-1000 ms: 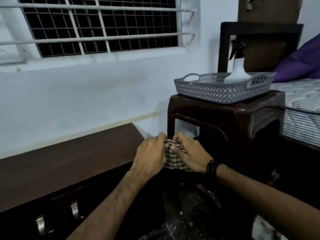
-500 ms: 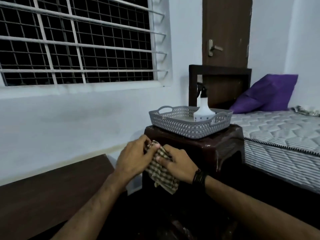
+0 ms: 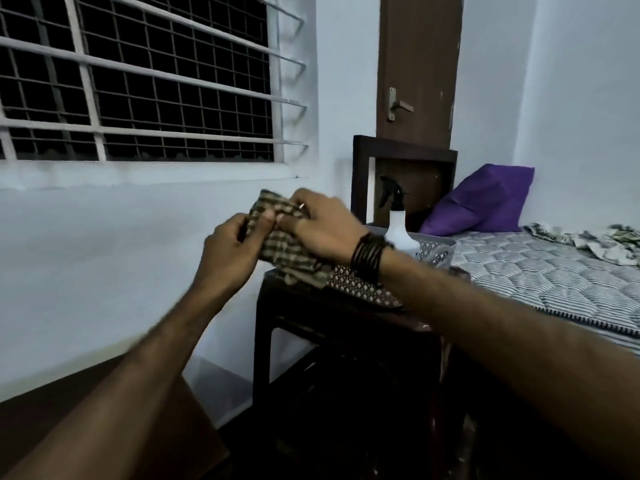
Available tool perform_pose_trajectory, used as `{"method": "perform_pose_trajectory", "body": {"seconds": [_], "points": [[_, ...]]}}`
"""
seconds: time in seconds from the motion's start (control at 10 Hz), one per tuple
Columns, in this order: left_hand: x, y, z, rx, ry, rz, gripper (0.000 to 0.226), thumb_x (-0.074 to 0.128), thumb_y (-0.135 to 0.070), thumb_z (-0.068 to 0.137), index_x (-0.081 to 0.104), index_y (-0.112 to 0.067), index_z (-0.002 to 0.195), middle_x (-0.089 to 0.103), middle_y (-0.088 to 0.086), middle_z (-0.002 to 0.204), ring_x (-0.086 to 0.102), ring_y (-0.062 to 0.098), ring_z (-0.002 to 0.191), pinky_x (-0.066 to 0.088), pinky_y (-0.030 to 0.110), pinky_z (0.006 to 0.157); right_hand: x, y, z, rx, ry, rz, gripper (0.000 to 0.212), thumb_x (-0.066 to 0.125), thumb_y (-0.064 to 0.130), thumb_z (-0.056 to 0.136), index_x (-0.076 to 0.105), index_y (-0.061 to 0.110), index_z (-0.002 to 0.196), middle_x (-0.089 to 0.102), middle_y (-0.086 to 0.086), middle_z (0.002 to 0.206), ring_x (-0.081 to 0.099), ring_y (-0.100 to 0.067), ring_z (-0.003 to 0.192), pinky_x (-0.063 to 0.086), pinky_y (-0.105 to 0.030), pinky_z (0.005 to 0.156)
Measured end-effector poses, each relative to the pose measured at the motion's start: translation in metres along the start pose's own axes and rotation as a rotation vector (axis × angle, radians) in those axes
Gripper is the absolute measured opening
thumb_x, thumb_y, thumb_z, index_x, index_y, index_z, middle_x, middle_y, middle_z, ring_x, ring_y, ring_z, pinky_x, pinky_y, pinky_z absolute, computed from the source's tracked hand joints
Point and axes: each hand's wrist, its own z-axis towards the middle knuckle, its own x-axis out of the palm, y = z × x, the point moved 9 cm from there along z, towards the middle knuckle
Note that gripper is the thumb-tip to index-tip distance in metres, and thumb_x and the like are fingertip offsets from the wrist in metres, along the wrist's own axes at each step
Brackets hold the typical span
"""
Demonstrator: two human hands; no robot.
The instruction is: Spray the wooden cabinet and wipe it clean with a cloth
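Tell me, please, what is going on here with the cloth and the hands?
A person is holding a checked cloth up in front of them with both hands: the left hand and the right hand each pinch it, seemingly folding or bunching it. The spray bottle stands untouched in the grey basket on the dark stool beside the bed. The wooden cabinet shows only at the lower left, and neither hand touches it.

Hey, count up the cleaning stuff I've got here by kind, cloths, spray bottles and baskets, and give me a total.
Checked cloth, held by the left hand and right hand: 1
Spray bottle: 1
Grey basket: 1
Total: 3
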Motion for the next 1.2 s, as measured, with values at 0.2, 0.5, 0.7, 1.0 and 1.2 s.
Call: {"method": "perform_pose_trajectory", "body": {"seconds": [0.2, 0.5, 0.7, 1.0, 1.2], "points": [[0.074, -0.013, 0.073, -0.046, 0.18, 0.006, 0.035, 0.062, -0.045, 0.093, 0.07, -0.012, 0.104, 0.072, 0.007, 0.097, 0.066, 0.024, 0.094, 0.05, 0.037, 0.08, -0.057, -0.064, 0.061, 0.169, 0.024, -0.228, 0.013, 0.059, 0.04, 0.09, 0.057, 0.027, 0.089, 0.064, -0.002, 0.099, 0.058, -0.023, 0.09, 0.041, -0.029, 0.07], [0.173, 0.01, 0.082, -0.076, 0.588, 0.217, 0.05, 0.071, -0.013, 0.083, 0.063, -0.031, 0.129, 0.069, 0.002, 0.101, 0.066, 0.022, 0.095, 0.049, 0.023, 0.083, -0.036, -0.163, 0.062, 0.445, 0.399, -0.431, 0.024, 0.055, 0.025, 0.091, 0.064, 0.009, 0.108, 0.064, -0.013, 0.109, 0.06, -0.029, 0.103, 0.04, -0.026, 0.077], [0.198, 0.033, 0.052, -0.104, 0.949, 0.572, 0.041, 0.06, -0.029, 0.086, 0.063, -0.023, 0.127, 0.069, 0.008, 0.122, 0.064, 0.031, 0.11, 0.052, 0.041, 0.095, 0.001, -0.18, 0.025, 0.403, 0.638, -0.628, 0.023, 0.056, 0.029, 0.091, 0.06, 0.007, 0.097, 0.065, -0.012, 0.104, 0.063, -0.032, 0.09, 0.044, -0.033, 0.066], [0.119, 0.007, 0.075, -0.165, 0.902, 0.583, 0.068, 0.056, -0.029, 0.095, 0.031, -0.007, 0.154, 0.034, 0.018, 0.158, 0.028, 0.033, 0.148, 0.024, 0.04, 0.121, 0.001, -0.097, 0.065, 0.242, 0.59, -0.476, 0.052, 0.054, 0.024, 0.093, 0.036, 0.014, 0.14, 0.042, -0.012, 0.14, 0.047, -0.035, 0.122, 0.046, -0.045, 0.086], [-0.031, -0.044, 0.168, -0.314, 0.775, 0.812, 0.076, 0.048, -0.04, 0.1, 0.013, -0.007, 0.159, 0.013, 0.016, 0.166, 0.009, 0.03, 0.155, 0.009, 0.041, 0.125, -0.005, 0.072, 0.179, 0.012, 0.711, -0.323, 0.064, 0.05, 0.029, 0.097, 0.02, 0.017, 0.152, 0.03, -0.006, 0.156, 0.032, -0.028, 0.141, 0.035, -0.044, 0.111]]}}
